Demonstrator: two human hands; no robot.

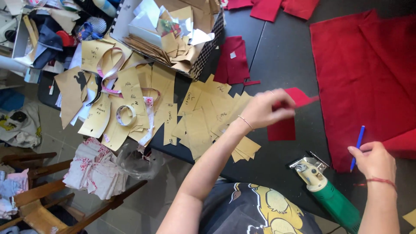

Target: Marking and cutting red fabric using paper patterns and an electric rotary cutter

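On the black table (277,52), left hand (266,108) pinching red cloth piece (288,115), right hand (375,160) gripping blue pen (358,145)

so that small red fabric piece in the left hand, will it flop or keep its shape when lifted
Probably flop: the red fabric piece looks thin and soft, hanging from the left hand. Likely very light, since fingertips alone carry it. It should not slide far on the black table.

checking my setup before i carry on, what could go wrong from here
The left hand lifts a red scrap over the loose paper patterns; it may sweep some off the table edge. The cutter lies close under the right hand holding the pen, so a knock seems possible.
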